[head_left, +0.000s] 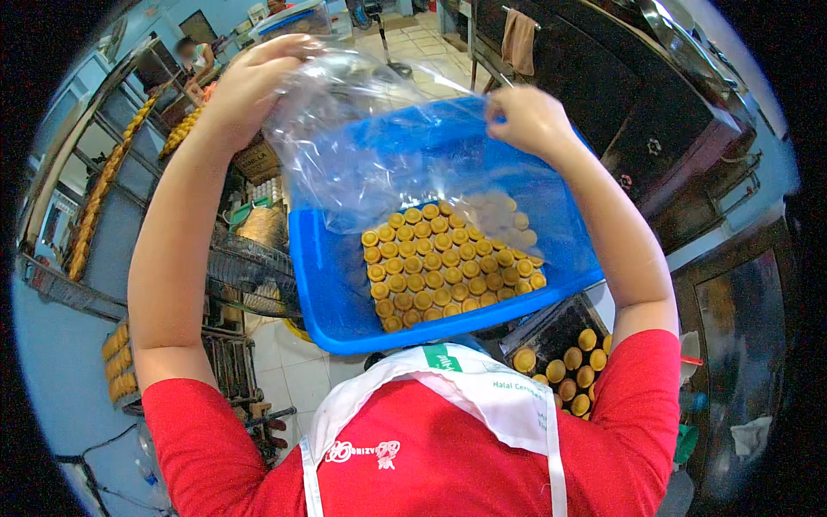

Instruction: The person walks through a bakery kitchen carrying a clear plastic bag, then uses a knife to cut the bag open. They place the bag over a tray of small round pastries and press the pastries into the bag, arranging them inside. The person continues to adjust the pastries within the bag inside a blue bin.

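Note:
A clear plastic sheet (332, 142) is stretched between my raised hands above a blue plastic tub (405, 336). At the far left of the tub, my left hand (267, 73) has its fingers closed on the gathered plastic. My right hand (527, 119) pinches the sheet's other edge near the tub's far right rim. Small round golden pastries (431, 267) stand in close rows on the tub's floor. Part of the plastic hangs down into the tub and veils the pastries at the far right.
A dark tray with more round pastries (573, 366) is by my right elbow. At left stands a rack with long loaves (99, 207), and a fan (254, 267) is beside the tub. A dark oven (620, 103) is at the far right. Another person (200, 62) is at the back left.

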A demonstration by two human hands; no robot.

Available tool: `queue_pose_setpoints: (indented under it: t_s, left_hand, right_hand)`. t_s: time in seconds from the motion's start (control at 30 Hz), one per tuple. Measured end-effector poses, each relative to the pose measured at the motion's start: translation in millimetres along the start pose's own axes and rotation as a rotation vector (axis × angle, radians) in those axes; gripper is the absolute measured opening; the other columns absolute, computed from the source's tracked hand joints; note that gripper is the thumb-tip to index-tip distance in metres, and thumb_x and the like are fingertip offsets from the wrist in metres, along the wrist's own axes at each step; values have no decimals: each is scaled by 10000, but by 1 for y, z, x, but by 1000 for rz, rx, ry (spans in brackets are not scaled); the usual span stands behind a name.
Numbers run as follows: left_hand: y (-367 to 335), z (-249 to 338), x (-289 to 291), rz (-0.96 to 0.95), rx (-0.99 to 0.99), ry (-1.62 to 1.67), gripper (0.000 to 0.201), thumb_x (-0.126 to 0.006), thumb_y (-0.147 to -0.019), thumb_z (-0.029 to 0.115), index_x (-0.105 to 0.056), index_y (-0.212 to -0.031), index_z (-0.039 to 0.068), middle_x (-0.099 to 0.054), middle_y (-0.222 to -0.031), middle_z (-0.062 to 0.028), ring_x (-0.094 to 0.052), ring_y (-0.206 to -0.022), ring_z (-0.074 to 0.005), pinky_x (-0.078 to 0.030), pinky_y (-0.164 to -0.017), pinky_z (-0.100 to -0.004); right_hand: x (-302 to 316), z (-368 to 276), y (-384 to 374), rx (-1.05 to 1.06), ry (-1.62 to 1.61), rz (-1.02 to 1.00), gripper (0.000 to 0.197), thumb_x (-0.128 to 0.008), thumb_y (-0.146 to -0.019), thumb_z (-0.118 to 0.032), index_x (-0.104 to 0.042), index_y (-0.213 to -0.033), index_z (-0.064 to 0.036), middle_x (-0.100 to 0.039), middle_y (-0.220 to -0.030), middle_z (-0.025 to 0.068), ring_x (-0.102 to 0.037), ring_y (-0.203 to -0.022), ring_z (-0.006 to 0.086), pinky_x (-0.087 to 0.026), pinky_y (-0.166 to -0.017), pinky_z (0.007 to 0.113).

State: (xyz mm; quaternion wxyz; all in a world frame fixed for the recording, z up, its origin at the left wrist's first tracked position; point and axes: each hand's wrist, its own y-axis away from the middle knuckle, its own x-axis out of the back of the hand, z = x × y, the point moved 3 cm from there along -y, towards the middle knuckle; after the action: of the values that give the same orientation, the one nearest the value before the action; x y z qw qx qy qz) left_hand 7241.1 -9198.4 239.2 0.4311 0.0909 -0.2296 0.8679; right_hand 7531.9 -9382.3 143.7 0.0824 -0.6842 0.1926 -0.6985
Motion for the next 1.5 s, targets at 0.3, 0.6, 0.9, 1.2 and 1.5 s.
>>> queue_pose_setpoints:
  t_s: [0.3, 0.6, 0.9, 1.2, 1.5]
  left_hand:
    - [26, -112, 56, -494, 485, 118, 400, -636, -917, 350, -623, -1255, 136, -686, -1144, -56, -647, -1051, -215, -535, -818, -427]
    - [-79, -31, 133, 505, -337, -711, 234, -514, -940, 157, -707, -1046, 77, -705, -883, -93, -637, -782, -218, -518, -720, -382]
    - [94, -202, -55, -786, 15, -1066, 163, -544, -920, 121, -698, -959, 83, -678, -808, -50, -648, -741, -171, -528, -687, -345]
    - [78, -244, -35, -492, 612, -130, 143, -639, -923, 204, -654, -967, 70, -635, -801, -24, -604, -674, -123, -513, -630, -308]
    - [20, -126, 16, 434, -128, -1271, 190, -689, -839, 189, -715, -1025, 219, -713, -968, -51, -693, -930, -270, -521, -754, -470]
  right_hand:
    - [-53, 121, 24, -307, -1259, -455, 222, -697, -906, -276, -698, -1050, -108, -549, -682, -56, -522, -602, 106, -440, -578, 267]
    - [175, 105, -32, -151, 73, 661, 276, -579, -847, -191, -726, -1061, -97, -728, -1065, 145, -690, -958, 298, -529, -871, 374]
    - [-139, 152, 117, -451, 205, -698, 246, -686, -830, -241, -767, -1020, -108, -745, -1049, 110, -709, -911, 258, -550, -804, 422]
    - [-151, 168, 111, -547, -244, -540, 145, -653, -866, -166, -772, -929, -111, -748, -898, 96, -713, -818, 234, -571, -747, 378]
    - [-32, 160, 24, -464, -31, 413, 270, -540, -884, -125, -753, -1047, -157, -728, -1062, 112, -695, -996, 289, -541, -879, 382]
